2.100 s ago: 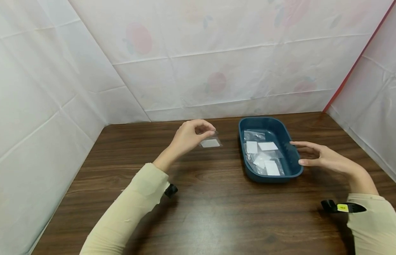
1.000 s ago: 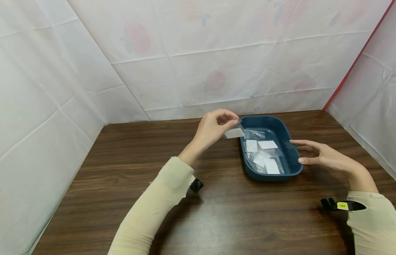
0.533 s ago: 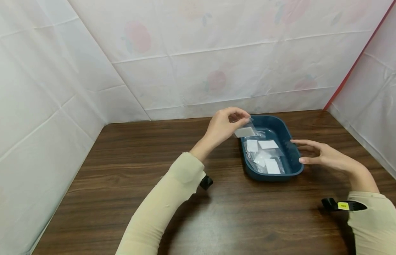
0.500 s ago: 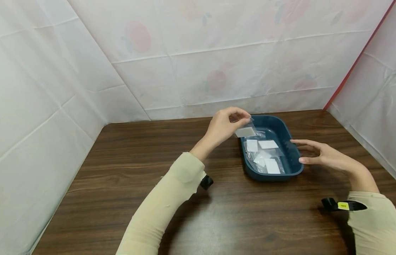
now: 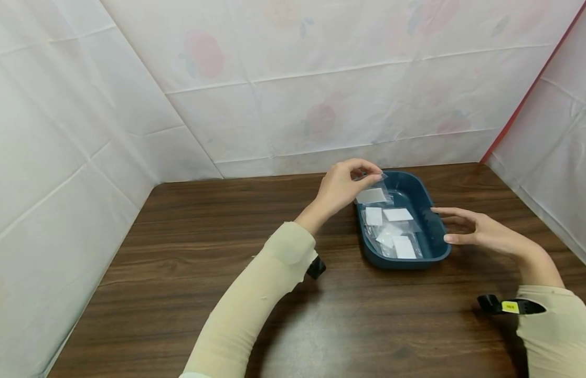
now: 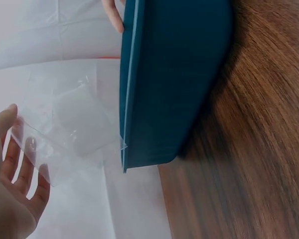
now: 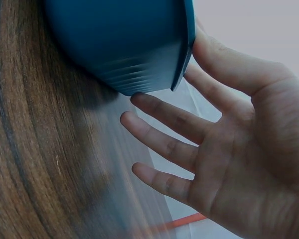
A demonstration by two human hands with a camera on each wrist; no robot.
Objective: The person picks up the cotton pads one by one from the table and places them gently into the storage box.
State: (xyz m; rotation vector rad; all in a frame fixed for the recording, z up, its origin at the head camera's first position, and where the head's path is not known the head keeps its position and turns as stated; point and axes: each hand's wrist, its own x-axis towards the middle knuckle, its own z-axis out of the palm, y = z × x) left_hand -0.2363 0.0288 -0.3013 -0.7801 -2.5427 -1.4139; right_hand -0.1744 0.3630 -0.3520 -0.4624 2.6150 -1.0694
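Note:
My left hand [image 5: 339,187] pinches the top edge of a small clear plastic bag [image 5: 371,196] with a white rectangular piece inside. In the left wrist view the bag [image 6: 82,122] hangs from my fingers, its lower edge overlapping the rim of the blue bin. The bag is over the far left part of that bin [image 5: 406,263] in the head view. Several similar clear bags with white pieces [image 5: 403,247] lie inside. At the bin's right side is my right hand [image 5: 500,236], fingers spread and fairly straight, thumb tip and forefinger at the rim [image 7: 190,35].
The bin stands on a dark wood-grain table [image 5: 359,320]. White patterned cloth [image 5: 293,89] hangs behind the table and along both sides. A black strap with a yellow label [image 5: 510,306] sits at the right sleeve.
My left hand has carried the pinched bag rightward from left of the bin to over its far left rim. The right hand and the bin have stayed in place.

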